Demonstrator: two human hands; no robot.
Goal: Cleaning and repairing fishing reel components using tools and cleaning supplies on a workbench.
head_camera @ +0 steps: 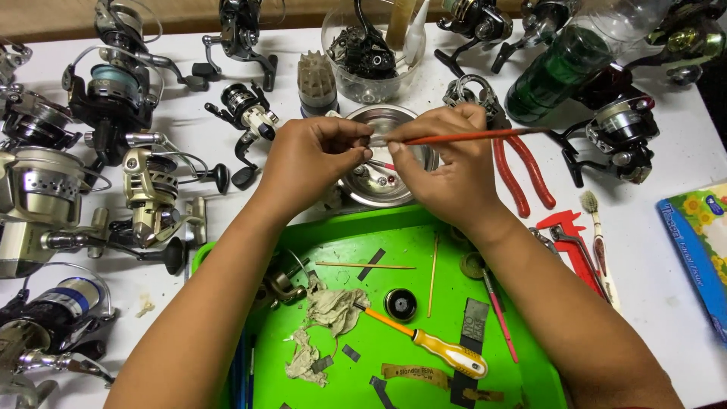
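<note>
Above the green tray [530, 356], over a metal bowl [394, 193], the left hand [314, 163] pinches a small part [376, 141], too tiny to identify. The right hand [447, 170] grips an orange-handled brush [485, 136], its tip touching that part between both hands' fingertips.
</note>
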